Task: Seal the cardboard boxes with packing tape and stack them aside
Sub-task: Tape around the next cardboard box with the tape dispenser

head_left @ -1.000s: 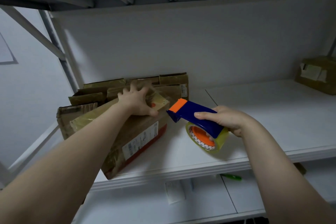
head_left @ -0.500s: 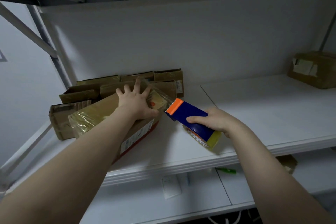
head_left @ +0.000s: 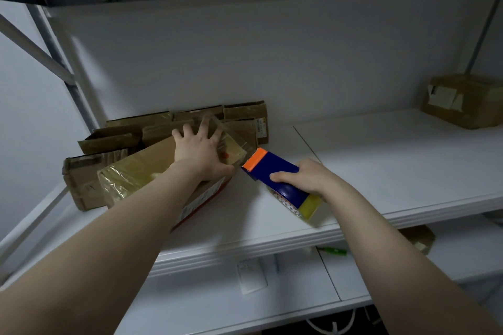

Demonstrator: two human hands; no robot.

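Head view: the left hand (head_left: pixel 200 149) lies flat, fingers spread, on top of a tape-wrapped cardboard box (head_left: pixel 141 174), which sits at an angle at the left end of the white shelf (head_left: pixel 381 177), in front of a cluster of other cardboard boxes (head_left: pixel 239 115) along the back wall (head_left: pixel 272 62). The right hand (head_left: pixel 307 179) curls its fingers round the blue tape dispenser (head_left: pixel 275 173) — orange blade end just beside the box's right corner, yellowish tape roll (head_left: pixel 311 204) toward the shelf's front edge. A lone cardboard box (head_left: pixel 462 102) stands well apart at the far right; a green object (head_left: pixel 336 251) lies on the lower shelf (head_left: pixel 217 302).
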